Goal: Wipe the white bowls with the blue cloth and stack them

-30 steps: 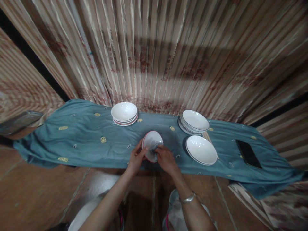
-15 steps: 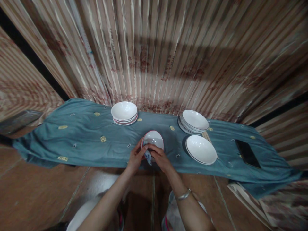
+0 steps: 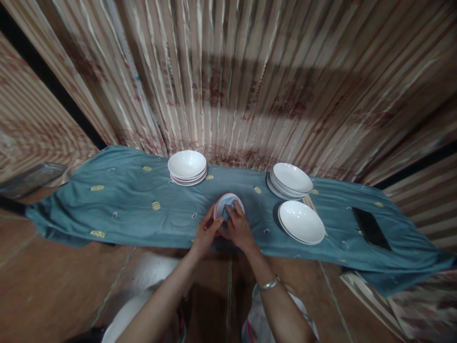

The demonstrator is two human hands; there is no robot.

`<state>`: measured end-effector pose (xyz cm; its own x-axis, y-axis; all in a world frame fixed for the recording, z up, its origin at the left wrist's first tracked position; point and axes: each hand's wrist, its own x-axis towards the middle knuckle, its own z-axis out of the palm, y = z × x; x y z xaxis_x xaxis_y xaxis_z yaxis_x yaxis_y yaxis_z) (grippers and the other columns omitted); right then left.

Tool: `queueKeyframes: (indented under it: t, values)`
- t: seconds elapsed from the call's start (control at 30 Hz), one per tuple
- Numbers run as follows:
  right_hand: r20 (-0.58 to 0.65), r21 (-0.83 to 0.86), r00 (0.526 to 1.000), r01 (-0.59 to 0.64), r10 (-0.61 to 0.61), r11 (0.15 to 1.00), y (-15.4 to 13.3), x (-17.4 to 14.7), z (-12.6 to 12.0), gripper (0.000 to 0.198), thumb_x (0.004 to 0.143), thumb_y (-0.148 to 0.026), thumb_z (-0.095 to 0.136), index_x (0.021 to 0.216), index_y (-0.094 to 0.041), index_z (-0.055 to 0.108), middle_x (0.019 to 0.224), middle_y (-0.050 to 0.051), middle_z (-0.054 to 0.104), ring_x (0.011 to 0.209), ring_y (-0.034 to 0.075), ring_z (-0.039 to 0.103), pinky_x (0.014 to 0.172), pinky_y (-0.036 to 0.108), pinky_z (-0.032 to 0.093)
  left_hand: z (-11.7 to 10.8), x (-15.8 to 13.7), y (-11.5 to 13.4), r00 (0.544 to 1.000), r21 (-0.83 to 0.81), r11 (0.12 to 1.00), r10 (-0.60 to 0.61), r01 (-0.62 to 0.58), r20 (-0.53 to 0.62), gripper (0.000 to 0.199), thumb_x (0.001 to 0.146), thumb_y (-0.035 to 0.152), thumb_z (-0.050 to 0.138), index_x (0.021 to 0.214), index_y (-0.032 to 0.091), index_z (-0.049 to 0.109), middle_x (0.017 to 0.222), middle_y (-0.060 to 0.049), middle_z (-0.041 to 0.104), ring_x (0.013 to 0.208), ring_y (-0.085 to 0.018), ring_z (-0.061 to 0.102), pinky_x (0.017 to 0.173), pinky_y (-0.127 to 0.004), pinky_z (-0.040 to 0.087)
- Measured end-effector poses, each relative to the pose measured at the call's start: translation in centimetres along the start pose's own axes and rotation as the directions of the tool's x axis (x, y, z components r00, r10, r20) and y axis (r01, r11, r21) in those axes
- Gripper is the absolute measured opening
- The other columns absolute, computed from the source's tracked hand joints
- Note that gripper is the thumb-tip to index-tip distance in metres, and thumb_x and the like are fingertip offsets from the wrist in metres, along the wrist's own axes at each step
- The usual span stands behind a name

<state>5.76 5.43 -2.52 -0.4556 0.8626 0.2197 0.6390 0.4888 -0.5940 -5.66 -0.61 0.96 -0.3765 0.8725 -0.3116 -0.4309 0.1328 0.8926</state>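
The left hand (image 3: 206, 232) grips the left side of a red-rimmed bowl (image 3: 219, 205), its thumb over the rim and its fingers round the outside. The right hand (image 3: 238, 227) reaches into the same bowl, its fingers gripping a bunched pale-blue cloth (image 3: 229, 202) against the inside. A silver bracelet (image 3: 270, 283) circles the right wrist.

The bowl is near the front edge of the surface (image 3: 128, 195), about midway along it and tilted toward the person — whether its base touches the surface cannot be told, as the hands hide it. A teal cover with yellow and white motifs drapes the surface.

Behind and to the left of the bowl is a stack of white bowls (image 3: 187, 164), some with red rims. To the right are a taller stack of dark-rimmed dishes (image 3: 293, 178) and, just in front of it, a lower stack of white dishes (image 3: 303, 221). Pale sticks (image 3: 309, 202) lie partly hidden beside these two stacks — and a black phone (image 3: 371, 228) lies flat farther right.
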Motion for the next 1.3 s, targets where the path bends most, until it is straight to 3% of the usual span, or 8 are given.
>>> queueKeyframes:
  t: [0.23, 0.5, 0.63, 0.77, 0.9, 1.0, 1.1, 1.3]
  values:
    - [0.050, -0.122, 0.999, 0.013, -0.007, 0.992, -0.3, -0.8, -1.6, 0.043, 0.081, -0.006, 0.040, 0.119, -0.009, 0.059, 0.136, 0.019, 0.048, 0.126, 0.026, 0.047, 0.107, 0.040, 0.037, -0.1, 0.1, -0.1, 0.999, -0.005, 0.999, 0.032, -0.032, 0.022, 0.073, 0.055, 0.045, 0.080, 0.123, 0.021, 0.062, 0.106, -0.007, 0.070, 0.084, -0.021, 0.065, 0.061, -0.027, 0.056]
    - [0.185, 0.355, 0.979, 0.009, -0.080, 0.935, 0.6, -1.0, -2.1, 0.033, 0.077, -0.010, 0.044, 0.095, -0.021, 0.069, 0.103, 0.005, 0.067, 0.100, 0.019, 0.061, 0.094, 0.036, 0.045, -0.4, 0.6, -0.9, 1.000, -0.057, 0.998, 0.029, -0.029, 0.011, 0.070, 0.056, 0.044, 0.081, 0.120, 0.021, 0.064, 0.092, -0.004, 0.072, 0.065, -0.015, 0.063, 0.053, -0.024, 0.053]
    - [0.285, 0.631, 0.954, -0.111, -0.096, 0.768, -0.2, -0.9, -2.8, 0.024, 0.082, -0.021, 0.048, 0.090, -0.022, 0.071, 0.092, 0.002, 0.070, 0.086, 0.016, 0.062, 0.082, 0.030, 0.046, -0.7, 0.9, -1.1, 1.000, -0.088, 0.996, 0.017, -0.018, -0.013, 0.066, 0.056, 0.043, 0.081, 0.117, 0.022, 0.065, 0.095, -0.004, 0.072, 0.069, -0.016, 0.064, 0.051, -0.023, 0.052]
    - [0.293, 0.757, 0.955, -0.201, -0.048, 0.621, -1.5, -1.0, -3.4, 0.020, 0.079, -0.035, 0.061, 0.087, -0.022, 0.073, 0.087, 0.000, 0.070, 0.078, 0.016, 0.061, 0.074, 0.027, 0.046, -1.0, 1.2, -1.1, 0.999, -0.157, 0.987, -0.017, 0.011, -0.038, 0.061, 0.059, 0.042, 0.079, 0.115, 0.021, 0.065, 0.098, -0.006, 0.071, 0.071, -0.015, 0.063, 0.053, -0.022, 0.051]
    - [0.204, 0.838, 0.972, -0.235, 0.118, 0.493, -1.6, -0.9, -3.4, 0.019, 0.067, -0.035, 0.073, 0.081, -0.022, 0.075, 0.086, 0.000, 0.072, 0.075, 0.016, 0.061, 0.069, 0.026, 0.046, -0.9, 1.3, -0.8, 0.999, -0.224, 0.974, -0.044, 0.039, -0.020, 0.062, 0.064, 0.043, 0.076, 0.120, 0.020, 0.061, 0.090, -0.006, 0.071, 0.065, -0.014, 0.062, 0.053, -0.024, 0.050]
    - [0.185, 0.921, 0.940, -0.268, 0.287, 0.282, -1.0, -0.5, -3.6, 0.020, 0.062, -0.034, 0.076, 0.078, -0.022, 0.075, 0.076, -0.002, 0.072, 0.064, 0.013, 0.060, 0.061, 0.024, 0.045, -1.0, 1.3, -0.6, 0.998, -0.237, 0.970, -0.056, 0.054, -0.001, 0.059, 0.066, 0.044, 0.074, 0.118, 0.020, 0.061, 0.095, -0.008, 0.071, 0.073, -0.017, 0.064, 0.058, -0.026, 0.052]
    - [0.202, 0.967, 0.895, -0.247, 0.397, 0.065, -0.3, -0.1, -4.2, 0.017, 0.061, -0.030, 0.075, 0.076, -0.022, 0.074, 0.073, -0.002, 0.072, 0.061, 0.013, 0.060, 0.058, 0.023, 0.046, -1.2, 1.5, -0.6, 0.999, -0.179, 0.984, -0.030, 0.023, -0.037, 0.052, 0.065, 0.045, 0.073, 0.108, 0.017, 0.066, 0.103, -0.011, 0.071, 0.085, -0.022, 0.066, 0.064, -0.028, 0.052]
    - [0.204, 0.977, 0.886, -0.160, 0.417, -0.140, 0.5, 0.4, -4.8, 0.017, 0.067, -0.025, 0.065, 0.082, -0.020, 0.072, 0.087, 0.001, 0.074, 0.081, 0.018, 0.068, 0.074, 0.027, 0.054, -2.5, 2.9, -1.9, 0.989, 0.026, 0.993, 0.117, -0.115, -0.089, 0.052, 0.066, 0.051, 0.069, 0.102, 0.014, 0.068, 0.110, -0.014, 0.070, 0.110, -0.032, 0.060, 0.090, -0.042, 0.048]
